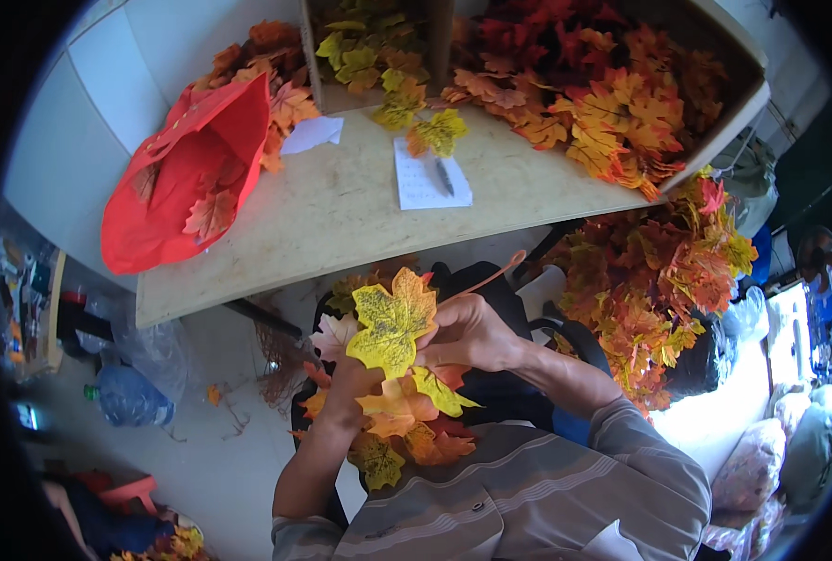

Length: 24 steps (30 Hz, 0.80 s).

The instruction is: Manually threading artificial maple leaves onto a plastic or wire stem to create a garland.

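In front of my chest is a bunch of artificial maple leaves in yellow, orange and pale pink. My right hand (477, 335) is closed in a pinch at the edge of a speckled yellow maple leaf (392, 323). A thin brown stem (486, 280) sticks out past that hand to the upper right. My left hand (348, 381) is against the same bunch, its fingers hidden behind the leaves. Below the hands hang an orange leaf (399, 408) and a smaller yellow leaf (444, 393), with more leaves down to my lap.
Ahead stands a pale table (294, 238) with a red fabric bag (144, 220), a notepad (420, 192) and a pen (446, 176). Box compartments at its back hold sorted leaves. A big leaf heap (640, 280) is at right; a water jug (130, 393) lies on the left floor.
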Motion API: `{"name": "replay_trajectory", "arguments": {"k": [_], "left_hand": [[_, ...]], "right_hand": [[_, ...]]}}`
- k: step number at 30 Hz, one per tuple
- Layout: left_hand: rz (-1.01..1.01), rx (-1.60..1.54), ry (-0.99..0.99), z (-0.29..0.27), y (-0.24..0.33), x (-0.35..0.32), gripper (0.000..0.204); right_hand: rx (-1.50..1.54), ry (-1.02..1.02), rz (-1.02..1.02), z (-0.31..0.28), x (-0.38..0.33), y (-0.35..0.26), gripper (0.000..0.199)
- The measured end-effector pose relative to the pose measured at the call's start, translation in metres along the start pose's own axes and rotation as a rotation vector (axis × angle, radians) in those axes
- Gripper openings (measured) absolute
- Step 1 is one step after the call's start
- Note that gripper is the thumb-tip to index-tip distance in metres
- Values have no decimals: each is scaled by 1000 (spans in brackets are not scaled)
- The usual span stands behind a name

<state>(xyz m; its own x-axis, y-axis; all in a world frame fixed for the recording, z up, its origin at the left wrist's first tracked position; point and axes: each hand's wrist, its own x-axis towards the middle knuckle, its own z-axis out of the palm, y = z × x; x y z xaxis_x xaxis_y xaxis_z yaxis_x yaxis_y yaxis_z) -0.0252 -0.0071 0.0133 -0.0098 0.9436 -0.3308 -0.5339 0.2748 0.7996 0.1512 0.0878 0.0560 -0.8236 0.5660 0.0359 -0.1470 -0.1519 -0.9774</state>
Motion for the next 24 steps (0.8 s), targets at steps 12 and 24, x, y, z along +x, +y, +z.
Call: {"name": "replay_trajectory", "arguments": {"k": [12, 24], "left_hand": [[196, -60, -40, -10, -7, 9, 25], [553, 61, -126, -11, 1, 9, 14]], "right_hand": [[-365, -166, -184, -21, 14, 13, 10], [-1007, -81, -655, -9, 8, 28, 16]]}}
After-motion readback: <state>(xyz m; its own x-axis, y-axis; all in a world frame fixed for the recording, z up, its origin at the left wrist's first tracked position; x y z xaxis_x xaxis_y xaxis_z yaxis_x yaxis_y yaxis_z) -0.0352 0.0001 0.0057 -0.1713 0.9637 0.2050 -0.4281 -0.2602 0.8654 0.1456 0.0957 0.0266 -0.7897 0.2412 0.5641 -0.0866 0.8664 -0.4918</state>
